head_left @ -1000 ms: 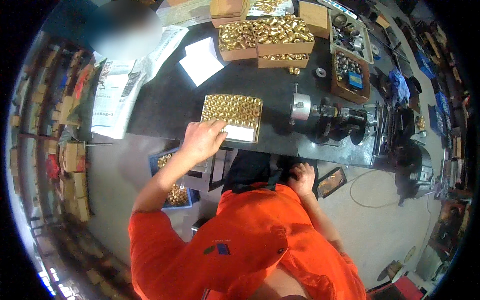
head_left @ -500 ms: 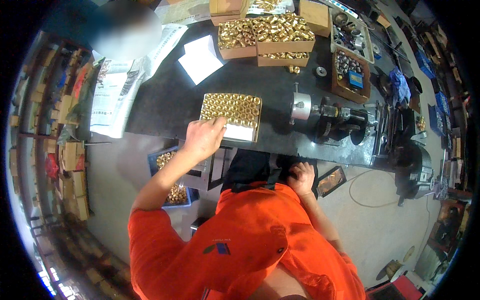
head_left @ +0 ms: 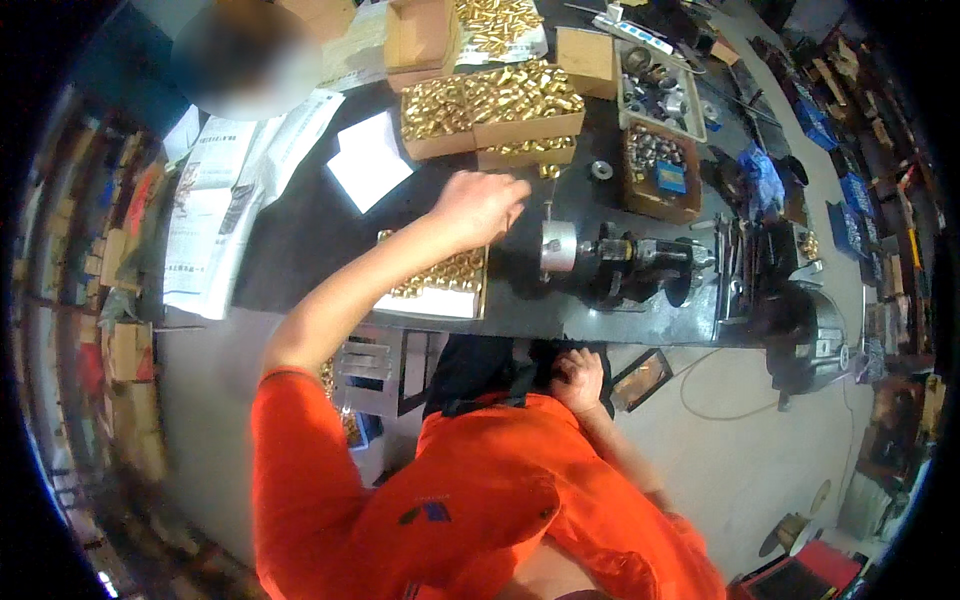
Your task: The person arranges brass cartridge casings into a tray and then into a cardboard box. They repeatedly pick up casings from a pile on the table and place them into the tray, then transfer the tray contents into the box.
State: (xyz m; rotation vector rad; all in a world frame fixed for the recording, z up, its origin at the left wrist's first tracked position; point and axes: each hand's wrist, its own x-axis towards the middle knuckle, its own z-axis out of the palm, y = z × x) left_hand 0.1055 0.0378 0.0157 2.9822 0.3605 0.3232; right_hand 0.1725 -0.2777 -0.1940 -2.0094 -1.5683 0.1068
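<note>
My left hand (head_left: 482, 208) is over the workbench with its fingers bent together. Whatever they pinch, if anything, is hidden. Beneath my left forearm lies a shallow carton (head_left: 484, 285) with rows of brass fittings (head_left: 455, 272) and a white bottom showing at its near side. Beyond the hand, open cardboard boxes (head_left: 525, 132) are heaped with loose brass fittings (head_left: 520, 95). A couple of brass pieces (head_left: 549, 171) sit on the bench in front of them. My right hand (head_left: 580, 380) rests on my lap, fingers curled in, with nothing visible in it.
A metal chucked fixture (head_left: 560, 246) stands on the bench to the right. Behind it are a box of metal parts (head_left: 660, 195) and a steel ring (head_left: 601, 170). White paper (head_left: 368, 165) and newspaper (head_left: 205, 240) lie left. A blue bin of brass parts is partly hidden below.
My left hand has lifted from the carton's near rows and moved away from me and right, toward the heaped boxes. My right hand stays on my lap. The view has shifted.
</note>
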